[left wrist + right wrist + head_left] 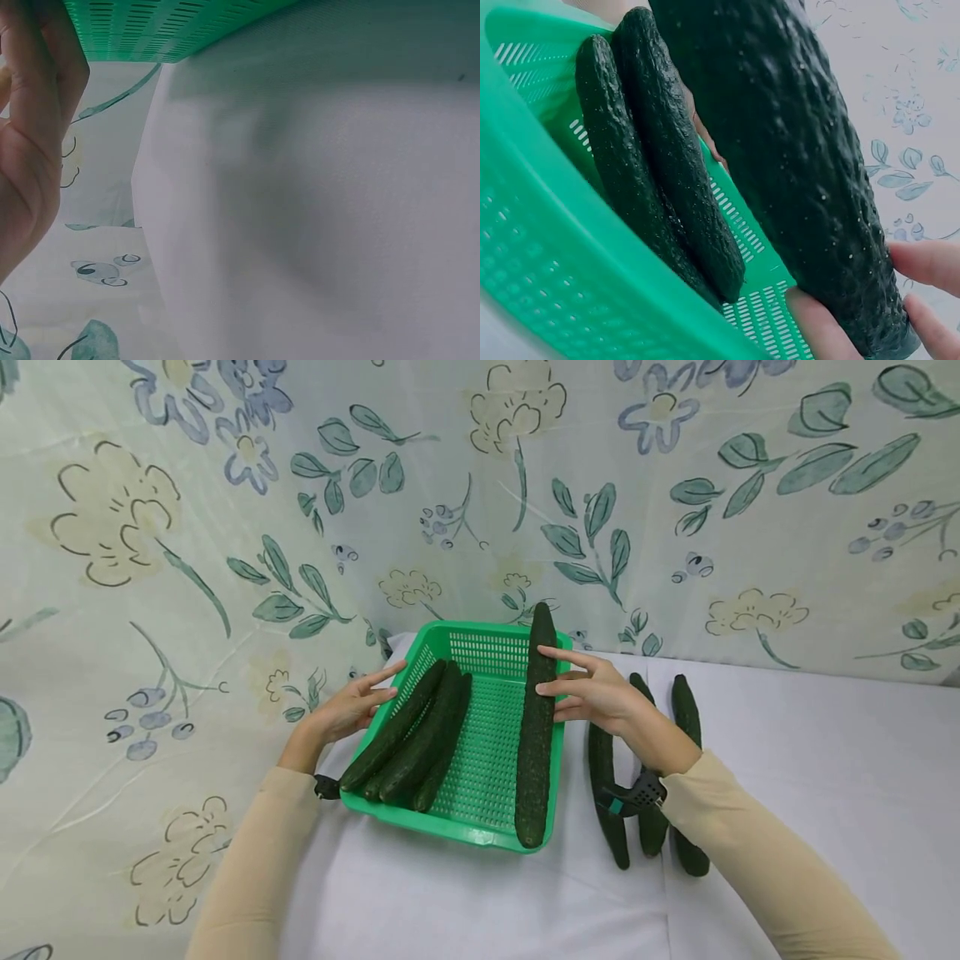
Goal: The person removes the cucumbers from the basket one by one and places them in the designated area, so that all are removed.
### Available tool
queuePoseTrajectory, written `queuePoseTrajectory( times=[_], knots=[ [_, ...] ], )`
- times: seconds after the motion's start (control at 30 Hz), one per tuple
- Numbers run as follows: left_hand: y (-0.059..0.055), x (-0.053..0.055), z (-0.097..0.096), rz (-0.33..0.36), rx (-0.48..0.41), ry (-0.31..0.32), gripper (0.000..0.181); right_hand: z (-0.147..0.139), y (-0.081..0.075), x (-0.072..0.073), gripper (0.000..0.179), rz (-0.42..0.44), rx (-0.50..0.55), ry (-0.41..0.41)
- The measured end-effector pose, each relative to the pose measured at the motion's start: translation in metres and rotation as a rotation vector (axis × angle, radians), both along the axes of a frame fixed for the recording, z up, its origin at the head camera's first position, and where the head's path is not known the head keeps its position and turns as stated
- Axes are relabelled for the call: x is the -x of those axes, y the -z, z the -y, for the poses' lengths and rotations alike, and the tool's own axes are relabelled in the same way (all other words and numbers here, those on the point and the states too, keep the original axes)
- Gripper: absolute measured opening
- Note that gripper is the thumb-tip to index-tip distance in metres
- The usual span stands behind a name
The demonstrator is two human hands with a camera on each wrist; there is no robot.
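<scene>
My right hand (596,693) holds a long dark green cucumber (536,735) over the right side of a green plastic basket (487,837). In the right wrist view, fingers (821,322) lie on both sides of this bumpy cucumber (780,150) near one end. My left hand (348,710) is at the basket's left rim, with its fingertips on the edge; in the left wrist view the hand (34,135) stands beside the basket wall (142,30). Inside the basket, several cucumbers (420,743) lie side by side along the left wall.
Three more cucumbers (686,760) lie on the white tablecloth (810,777) right of the basket, partly covered by my right forearm and wrist strap. A floral-patterned curtain (480,527) hangs behind the table and along its left side.
</scene>
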State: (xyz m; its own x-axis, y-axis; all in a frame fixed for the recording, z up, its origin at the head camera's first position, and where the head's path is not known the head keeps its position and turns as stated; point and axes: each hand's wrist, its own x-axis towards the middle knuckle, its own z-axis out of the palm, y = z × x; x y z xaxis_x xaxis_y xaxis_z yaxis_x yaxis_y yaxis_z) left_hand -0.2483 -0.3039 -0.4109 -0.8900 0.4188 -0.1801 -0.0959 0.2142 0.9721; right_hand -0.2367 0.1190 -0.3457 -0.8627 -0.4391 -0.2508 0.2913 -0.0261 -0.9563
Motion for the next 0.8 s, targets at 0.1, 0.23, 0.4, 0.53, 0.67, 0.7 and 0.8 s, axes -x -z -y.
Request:
queuePoseTrajectory(
  times=[0.1,0.23,0.4,0.53,0.67,0.7,0.8],
  knots=[
    [0.001,0.0,0.0,-0.004,-0.009,0.003,0.058,-0.004,0.0,-0.003,0.072,-0.018,-0.005,0.012],
    [0.001,0.0,0.0,-0.002,-0.014,-0.001,0.058,-0.011,0.002,-0.008,0.073,-0.031,-0.016,0.02],
    [0.001,-0.001,0.001,-0.003,-0.01,-0.003,0.057,-0.02,0.005,-0.014,0.074,-0.056,-0.047,0.021],
    [0.0,-0.001,0.002,-0.005,-0.015,0.002,0.058,-0.028,0.009,-0.016,0.075,-0.075,-0.072,0.028],
    [0.001,0.0,0.002,0.003,-0.022,0.004,0.058,-0.035,0.012,-0.017,0.074,-0.071,-0.077,0.047],
    [0.002,0.0,0.002,0.004,-0.024,0.005,0.058,-0.037,0.012,-0.017,0.075,-0.072,-0.082,0.05],
    [0.003,0.001,0.003,0.007,-0.026,0.005,0.058,-0.041,0.013,-0.017,0.076,-0.074,-0.095,0.055]
  ],
)
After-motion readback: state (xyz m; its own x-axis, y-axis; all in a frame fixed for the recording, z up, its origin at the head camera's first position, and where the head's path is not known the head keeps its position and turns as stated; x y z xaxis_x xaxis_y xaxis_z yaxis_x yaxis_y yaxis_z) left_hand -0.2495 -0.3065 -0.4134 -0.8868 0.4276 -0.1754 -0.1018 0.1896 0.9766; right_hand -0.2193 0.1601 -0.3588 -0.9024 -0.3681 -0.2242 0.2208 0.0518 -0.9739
